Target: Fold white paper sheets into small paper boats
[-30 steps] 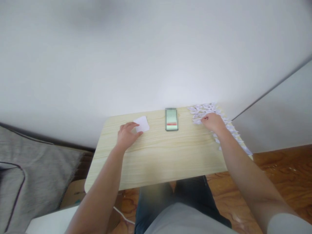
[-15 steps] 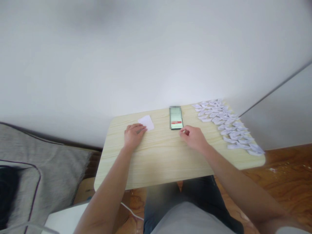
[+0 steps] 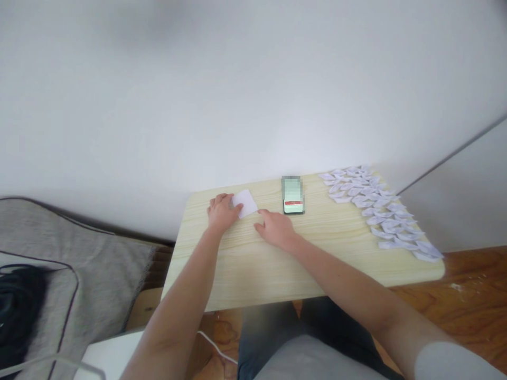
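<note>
A small white square of paper (image 3: 247,201) lies on the wooden tabletop (image 3: 253,274). My left hand (image 3: 222,213) grips its left edge, thumb on top and fingers curled beside it. Just to the right, my right hand (image 3: 276,228) has index finger and thumb apart, with the index fingertip close to the paper's right corner. Nothing shows between those fingers; the others are tucked from sight. Beyond the right hand lies a phone (image 3: 293,196) with a lit, partly blurred screen.
Several folded white paper pieces (image 3: 366,195) lie in rows along the table's right side. A white wall (image 3: 253,105) borders the back edge. At left are grey cloth (image 3: 106,269), a dark cable bundle (image 3: 19,306) and a white surface (image 3: 106,353) below the table.
My right hand has moved left from beside the phone to the paper's right corner. My left thumb now reaches further over the paper. The view has shifted slightly.
</note>
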{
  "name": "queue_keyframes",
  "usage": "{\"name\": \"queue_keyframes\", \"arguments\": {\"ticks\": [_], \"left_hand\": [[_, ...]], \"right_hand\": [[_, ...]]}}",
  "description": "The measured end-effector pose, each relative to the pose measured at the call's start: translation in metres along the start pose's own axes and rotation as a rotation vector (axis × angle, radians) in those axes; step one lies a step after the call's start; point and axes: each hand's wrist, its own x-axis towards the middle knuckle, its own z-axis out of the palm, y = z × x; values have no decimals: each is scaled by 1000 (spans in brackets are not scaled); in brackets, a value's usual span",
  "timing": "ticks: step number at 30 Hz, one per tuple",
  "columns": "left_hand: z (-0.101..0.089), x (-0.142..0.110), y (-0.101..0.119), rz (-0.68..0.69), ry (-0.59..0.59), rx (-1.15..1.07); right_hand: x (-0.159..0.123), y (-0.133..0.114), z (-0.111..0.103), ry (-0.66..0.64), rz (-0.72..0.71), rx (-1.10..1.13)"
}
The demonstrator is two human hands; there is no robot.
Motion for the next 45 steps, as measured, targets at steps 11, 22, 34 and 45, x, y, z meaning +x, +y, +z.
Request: {"name": "queue_keyframes", "arguments": {"ticks": [11, 22, 34, 45], "left_hand": [[7, 3, -4, 22, 92, -105], [11, 4, -9, 70, 199, -119], [11, 7, -5, 60, 111, -28], [11, 15, -5, -12, 57, -122]], "right_hand": [[42, -26, 27, 29, 49, -143], [41, -25, 27, 58, 22, -178], [36, -29, 21, 45, 27, -185], [34, -30, 19, 34, 32, -161]]}}
